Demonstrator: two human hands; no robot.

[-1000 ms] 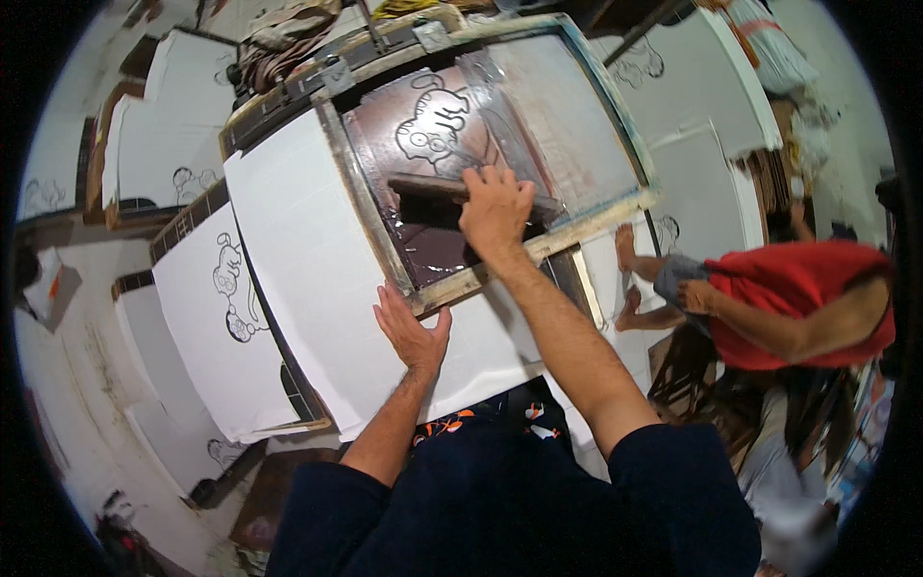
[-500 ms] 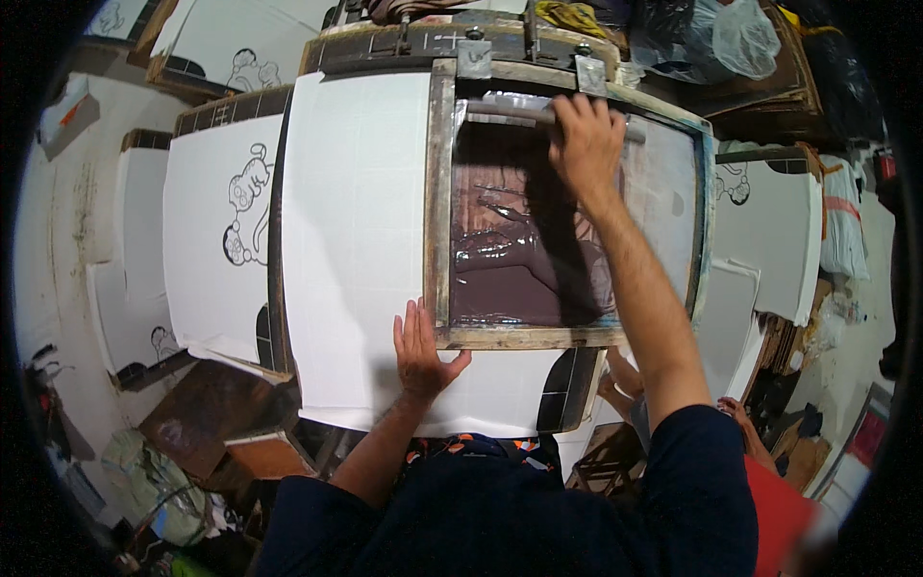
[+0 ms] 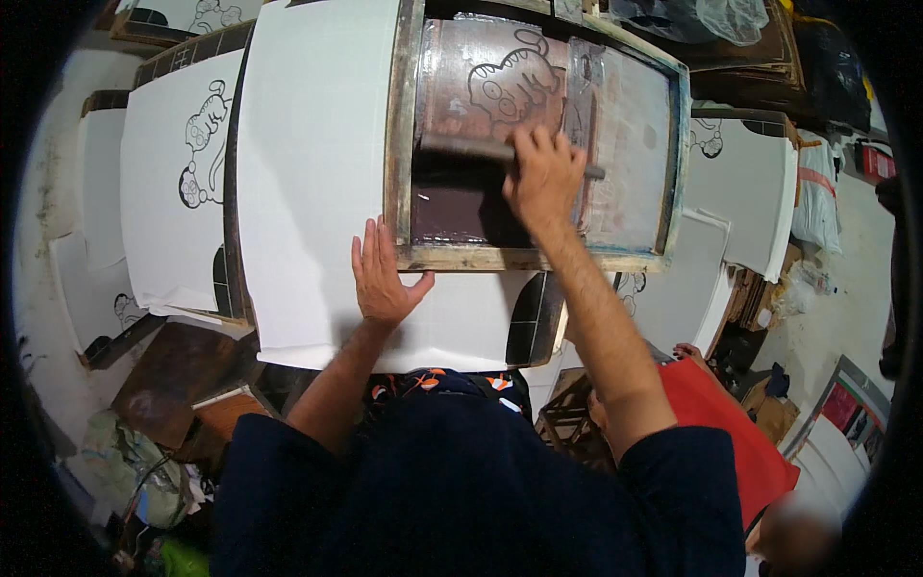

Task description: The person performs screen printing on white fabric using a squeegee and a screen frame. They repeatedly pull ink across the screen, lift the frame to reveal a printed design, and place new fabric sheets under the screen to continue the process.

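A wooden-framed printing screen [image 3: 461, 258] lies on white fabric [image 3: 308, 183] spread over the board in front of me. My right hand [image 3: 546, 183] is closed around a long squeegee [image 3: 471, 146], which lies crosswise on the mesh. Dark brownish ink [image 3: 452, 212] pools on the near side of the squeegee. Beyond it, a cartoon animal outline [image 3: 514, 82] shows in the mesh. My left hand [image 3: 385, 279] lies flat on the fabric with fingers stretched, at the frame's near left corner. Its thumb is close to the frame's near edge.
To the left, another board carries white fabric [image 3: 178, 183] with black cartoon outlines. More printed fabric [image 3: 735, 183] lies on boards at the right. A person in a red top [image 3: 731, 433] is at the lower right. Plastic bags [image 3: 731, 19] sit at the far right.
My right hand has drawn the squeegee from the far end of the screen toward me, uncovering the outline in the mesh. My left hand stays by the frame's corner. The whole view has shifted.
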